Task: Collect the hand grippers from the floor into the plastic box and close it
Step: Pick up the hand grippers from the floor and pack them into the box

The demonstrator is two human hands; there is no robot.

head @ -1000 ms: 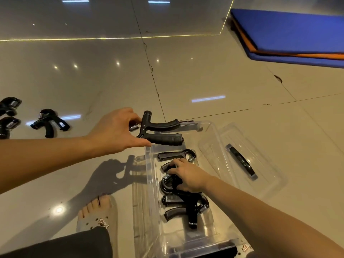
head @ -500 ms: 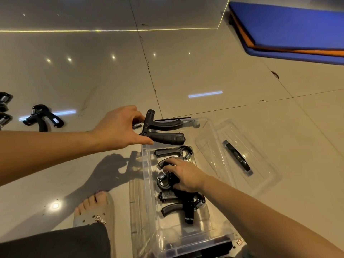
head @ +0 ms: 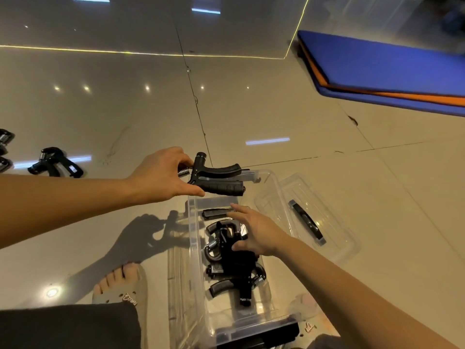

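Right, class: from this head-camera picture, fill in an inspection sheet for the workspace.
Surface: glossy beige floor tiles, reflecting lights.
Job's things: clear plastic box, open, with several packed hand grippers inside; its lid on the floor to its right; loose hand grippers on the floor at left.
Clutter: nothing seen.
Hands: left hand grips a hand gripper at the box's far end; right hand open over the packed hand grippers.
Cables: nothing seen.
Surroundings: blue and orange mats far right; a foot in a slipper beside the box.
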